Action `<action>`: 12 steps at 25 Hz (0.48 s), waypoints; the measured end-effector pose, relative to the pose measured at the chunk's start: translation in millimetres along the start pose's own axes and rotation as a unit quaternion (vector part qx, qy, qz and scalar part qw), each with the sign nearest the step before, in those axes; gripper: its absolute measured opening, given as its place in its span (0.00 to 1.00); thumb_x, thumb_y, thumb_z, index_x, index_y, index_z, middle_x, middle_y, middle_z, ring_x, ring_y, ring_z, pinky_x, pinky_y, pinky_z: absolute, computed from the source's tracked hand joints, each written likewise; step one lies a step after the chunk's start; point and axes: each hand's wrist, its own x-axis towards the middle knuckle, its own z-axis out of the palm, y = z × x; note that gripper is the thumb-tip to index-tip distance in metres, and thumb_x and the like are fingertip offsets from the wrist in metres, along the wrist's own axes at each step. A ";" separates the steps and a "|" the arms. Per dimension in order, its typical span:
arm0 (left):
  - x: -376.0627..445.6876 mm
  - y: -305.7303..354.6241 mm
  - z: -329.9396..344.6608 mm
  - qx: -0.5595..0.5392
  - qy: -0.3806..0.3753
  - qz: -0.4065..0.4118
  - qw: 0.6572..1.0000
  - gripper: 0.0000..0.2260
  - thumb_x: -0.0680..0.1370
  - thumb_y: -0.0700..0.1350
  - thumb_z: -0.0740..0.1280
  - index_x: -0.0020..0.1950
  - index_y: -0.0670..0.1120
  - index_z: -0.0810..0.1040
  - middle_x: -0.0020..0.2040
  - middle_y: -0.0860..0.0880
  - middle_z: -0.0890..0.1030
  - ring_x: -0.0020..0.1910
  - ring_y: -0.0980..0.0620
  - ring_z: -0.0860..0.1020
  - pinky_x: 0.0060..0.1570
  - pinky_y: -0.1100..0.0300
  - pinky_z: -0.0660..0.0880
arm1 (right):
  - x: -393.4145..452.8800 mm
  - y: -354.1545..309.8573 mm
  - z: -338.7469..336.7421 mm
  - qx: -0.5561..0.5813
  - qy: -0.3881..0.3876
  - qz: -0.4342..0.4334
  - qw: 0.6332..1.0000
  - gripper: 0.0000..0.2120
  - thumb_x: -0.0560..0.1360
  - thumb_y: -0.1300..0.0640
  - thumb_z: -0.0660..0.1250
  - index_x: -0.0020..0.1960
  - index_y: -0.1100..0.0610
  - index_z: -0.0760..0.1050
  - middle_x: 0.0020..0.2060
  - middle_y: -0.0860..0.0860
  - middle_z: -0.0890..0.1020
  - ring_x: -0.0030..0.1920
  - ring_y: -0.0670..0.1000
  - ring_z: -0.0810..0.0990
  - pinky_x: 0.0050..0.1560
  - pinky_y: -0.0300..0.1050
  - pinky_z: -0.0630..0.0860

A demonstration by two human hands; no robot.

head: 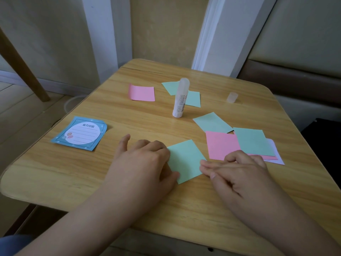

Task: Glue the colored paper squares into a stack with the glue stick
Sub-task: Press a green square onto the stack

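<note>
A green paper square (186, 160) lies near the table's front. My left hand (145, 159) rests on its left edge, thumb at its lower corner. My right hand (238, 170) lies flat, its fingertips touching the square's right corner. The white glue stick (180, 98) stands upright and uncapped at mid-table, its clear cap (232, 97) lying to the right. A pink square (141, 92) lies at the back left. Two green squares (192, 97) sit behind the stick. To the right lie a green square (212, 122) and an overlapping pile of pink (221, 145), green (253, 141) and pale lilac sheets.
A blue printed notepad (81, 133) lies at the front left of the wooden table (129, 115). A wall with white trim stands behind the table. A padded bench runs along the right, and a wooden leg slants at the far left.
</note>
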 end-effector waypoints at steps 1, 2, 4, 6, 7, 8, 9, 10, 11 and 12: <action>0.2 -0.3 0.3 0.000 0.002 -0.001 1.000 0.16 0.66 0.62 0.56 0.34 0.53 0.78 0.41 0.58 0.82 0.41 0.52 0.81 0.54 0.38 0.73 | 3.6 -2.2 -1.7 -0.005 0.001 0.007 1.000 0.24 0.73 0.44 0.48 0.45 0.46 0.83 0.50 0.31 0.81 0.47 0.40 0.64 0.52 0.35 0.55; 0.4 -0.9 1.1 0.003 0.006 0.001 1.000 0.16 0.66 0.62 0.56 0.34 0.53 0.78 0.41 0.58 0.82 0.41 0.52 0.81 0.54 0.38 0.73 | 8.4 -7.2 -2.2 -0.006 0.002 -0.001 1.000 0.24 0.74 0.44 0.47 0.46 0.47 0.83 0.50 0.32 0.81 0.47 0.40 0.65 0.50 0.37 0.56; 0.6 -1.2 0.6 0.003 0.001 0.008 1.000 0.16 0.66 0.61 0.57 0.35 0.53 0.79 0.41 0.58 0.82 0.40 0.51 0.81 0.53 0.38 0.73 | 20.5 -21.2 1.5 -0.004 -0.029 -0.034 0.999 0.26 0.75 0.43 0.45 0.57 0.44 0.79 0.57 0.32 0.77 0.51 0.41 0.63 0.51 0.39 0.53; 0.4 -1.4 1.6 0.015 0.005 0.012 1.000 0.16 0.66 0.61 0.57 0.35 0.53 0.79 0.41 0.58 0.82 0.40 0.52 0.82 0.53 0.38 0.73 | 28.7 -26.7 6.5 -0.011 -0.084 -0.041 0.996 0.28 0.75 0.41 0.40 0.66 0.40 0.71 0.64 0.29 0.70 0.55 0.40 0.58 0.52 0.38 0.50; 0.5 -0.9 1.0 0.020 0.004 0.012 1.000 0.16 0.66 0.61 0.57 0.35 0.54 0.79 0.41 0.58 0.82 0.40 0.52 0.82 0.53 0.38 0.73 | 30.4 -25.3 7.3 -0.024 -0.092 -0.033 0.995 0.29 0.74 0.41 0.37 0.67 0.39 0.69 0.65 0.28 0.68 0.55 0.39 0.57 0.52 0.38 0.50; 0.6 -0.9 1.2 0.026 0.002 0.011 1.000 0.16 0.66 0.61 0.57 0.35 0.54 0.79 0.41 0.59 0.82 0.40 0.53 0.82 0.53 0.38 0.73 | 30.8 -21.1 7.9 -0.042 -0.085 -0.020 0.995 0.31 0.73 0.41 0.36 0.67 0.38 0.68 0.65 0.28 0.67 0.55 0.39 0.57 0.52 0.39 0.49; 0.7 -1.3 1.7 0.032 -0.004 0.009 0.999 0.16 0.67 0.61 0.57 0.35 0.53 0.79 0.42 0.59 0.82 0.41 0.53 0.82 0.53 0.38 0.73 | 30.9 -16.2 6.8 -0.062 -0.072 -0.002 0.995 0.31 0.73 0.41 0.35 0.68 0.38 0.68 0.65 0.27 0.67 0.55 0.40 0.57 0.52 0.39 0.49; 0.8 -1.5 2.8 0.040 -0.009 0.009 0.999 0.16 0.67 0.61 0.57 0.36 0.53 0.80 0.42 0.58 0.83 0.42 0.53 0.82 0.54 0.37 0.72 | 30.3 -10.6 6.3 -0.077 -0.061 0.016 0.995 0.31 0.73 0.41 0.35 0.68 0.38 0.67 0.66 0.28 0.67 0.56 0.40 0.58 0.52 0.40 0.50; 1.7 -1.0 2.7 0.044 -0.016 0.012 0.999 0.17 0.68 0.60 0.57 0.38 0.53 0.81 0.44 0.58 0.83 0.44 0.52 0.82 0.55 0.36 0.71 | 30.2 -6.7 5.7 -0.082 -0.054 0.023 0.995 0.32 0.73 0.41 0.34 0.68 0.39 0.67 0.66 0.29 0.66 0.57 0.41 0.59 0.52 0.40 0.50; 2.6 -0.7 3.9 0.048 -0.016 0.020 0.999 0.18 0.69 0.59 0.57 0.40 0.52 0.82 0.46 0.57 0.84 0.47 0.51 0.82 0.56 0.34 0.70 | 29.6 -6.1 6.1 -0.074 -0.052 0.018 0.996 0.33 0.72 0.41 0.34 0.69 0.40 0.67 0.67 0.30 0.66 0.58 0.42 0.60 0.53 0.40 0.50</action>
